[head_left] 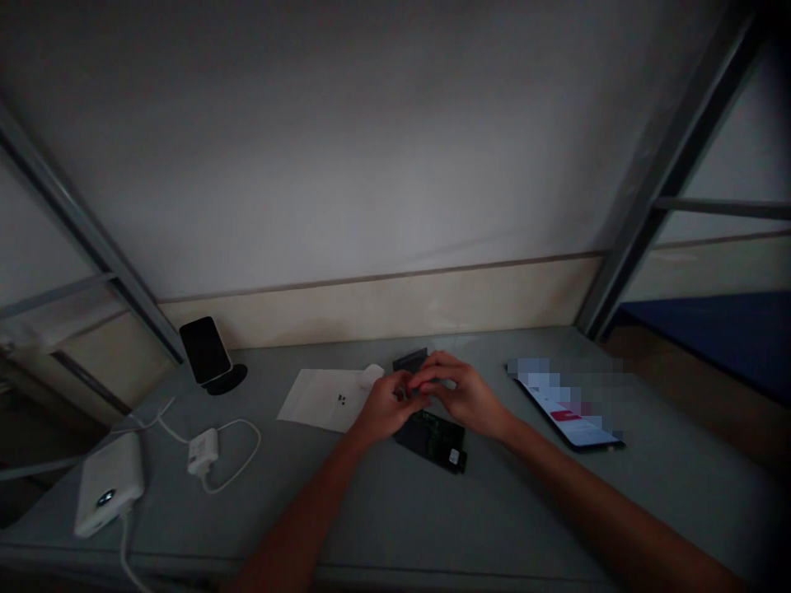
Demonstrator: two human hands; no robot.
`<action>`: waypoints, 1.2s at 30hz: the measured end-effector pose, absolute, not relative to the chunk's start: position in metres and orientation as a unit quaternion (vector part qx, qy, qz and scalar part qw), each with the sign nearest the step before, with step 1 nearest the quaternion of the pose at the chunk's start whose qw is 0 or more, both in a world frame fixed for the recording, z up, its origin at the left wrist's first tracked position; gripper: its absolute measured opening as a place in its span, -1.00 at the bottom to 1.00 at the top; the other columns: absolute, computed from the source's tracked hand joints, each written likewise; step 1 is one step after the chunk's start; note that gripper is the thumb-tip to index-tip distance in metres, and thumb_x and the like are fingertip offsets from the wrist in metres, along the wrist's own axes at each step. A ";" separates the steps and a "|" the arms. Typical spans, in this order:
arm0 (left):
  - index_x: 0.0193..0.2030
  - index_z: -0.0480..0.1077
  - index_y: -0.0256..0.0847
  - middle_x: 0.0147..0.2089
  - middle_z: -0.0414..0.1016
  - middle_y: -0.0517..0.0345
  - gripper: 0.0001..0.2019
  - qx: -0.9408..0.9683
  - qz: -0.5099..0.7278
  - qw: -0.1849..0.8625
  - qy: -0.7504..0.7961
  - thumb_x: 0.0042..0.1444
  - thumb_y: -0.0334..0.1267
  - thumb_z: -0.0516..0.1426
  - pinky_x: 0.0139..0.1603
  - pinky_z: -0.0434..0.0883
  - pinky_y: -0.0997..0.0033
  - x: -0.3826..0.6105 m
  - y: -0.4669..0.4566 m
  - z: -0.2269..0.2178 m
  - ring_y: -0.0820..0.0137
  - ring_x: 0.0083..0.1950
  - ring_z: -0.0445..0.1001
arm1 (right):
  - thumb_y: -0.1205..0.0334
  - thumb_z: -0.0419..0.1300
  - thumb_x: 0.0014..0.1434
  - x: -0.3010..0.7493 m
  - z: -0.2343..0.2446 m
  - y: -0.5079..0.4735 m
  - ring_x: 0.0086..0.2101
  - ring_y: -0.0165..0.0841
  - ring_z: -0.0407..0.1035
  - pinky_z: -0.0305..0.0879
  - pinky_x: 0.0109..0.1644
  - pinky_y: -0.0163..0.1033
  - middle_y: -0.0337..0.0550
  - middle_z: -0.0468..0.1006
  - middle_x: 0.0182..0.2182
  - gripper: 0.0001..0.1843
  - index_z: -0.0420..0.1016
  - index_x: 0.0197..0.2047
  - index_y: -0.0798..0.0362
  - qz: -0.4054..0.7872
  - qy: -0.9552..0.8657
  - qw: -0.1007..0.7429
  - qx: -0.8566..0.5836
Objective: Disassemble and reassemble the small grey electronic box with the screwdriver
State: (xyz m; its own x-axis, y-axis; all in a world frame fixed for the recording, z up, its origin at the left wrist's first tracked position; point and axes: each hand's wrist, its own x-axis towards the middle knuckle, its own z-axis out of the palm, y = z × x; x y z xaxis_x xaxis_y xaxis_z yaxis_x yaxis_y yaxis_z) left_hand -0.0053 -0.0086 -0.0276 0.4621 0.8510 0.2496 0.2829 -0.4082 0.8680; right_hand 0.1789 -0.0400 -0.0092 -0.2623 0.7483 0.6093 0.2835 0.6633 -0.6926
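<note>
My left hand [387, 405] and my right hand [466, 394] meet above the middle of the desk, fingertips pinched close together. Whatever lies between the fingers is too small and dim to make out. Just below them a dark panel with what looks like a green circuit board [432, 441] rests on the desk, a small white label near its right end. Another dark flat piece [409, 360] lies behind the hands, partly covered by them. To the left, a white sheet [315, 395] carries several tiny dark bits [342, 399]. A small rounded white object [371, 376] sits at its edge.
A lit phone or tablet [568, 403] lies on the grey desk [259, 527] at right. Toward the left are a dark-screened device on a stand [206, 350], a white adapter [203, 451] with cable, and a white power bank [111, 486]. Metal posts [667, 173] flank the wall.
</note>
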 end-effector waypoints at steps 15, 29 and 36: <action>-0.26 0.56 -0.32 -0.37 0.50 0.17 -0.71 0.767 0.358 0.384 0.370 0.10 -0.07 0.26 -0.28 0.26 0.46 -0.006 -0.008 -0.029 0.42 -0.34 0.36 | 0.26 0.15 0.34 0.180 -0.006 -0.041 -0.15 -0.27 0.46 0.37 -0.01 -0.11 -0.09 0.60 -0.21 -0.81 0.61 -0.12 -0.03 0.262 -0.755 0.502 -0.332; -0.27 0.52 -0.30 -0.38 0.45 0.17 -0.68 0.766 0.352 0.369 0.391 0.06 -0.03 0.29 -0.34 0.21 0.47 -0.006 -0.008 -0.028 0.43 -0.35 0.33 | 0.22 0.23 0.29 0.177 -0.006 -0.043 -0.10 -0.24 0.46 0.36 0.03 -0.09 -0.06 0.59 -0.15 -0.85 0.63 -0.11 -0.05 0.244 -0.768 0.494 -0.326; -0.29 0.51 -0.29 -0.38 0.44 0.19 -0.67 0.777 0.369 0.325 0.393 -0.02 -0.04 0.36 -0.32 0.24 0.47 -0.006 -0.002 -0.039 0.43 -0.34 0.33 | 0.24 0.14 0.36 0.177 -0.010 -0.041 -0.13 -0.27 0.48 0.36 0.03 -0.11 -0.12 0.62 -0.18 -0.79 0.60 -0.07 -0.07 0.275 -0.762 0.487 -0.327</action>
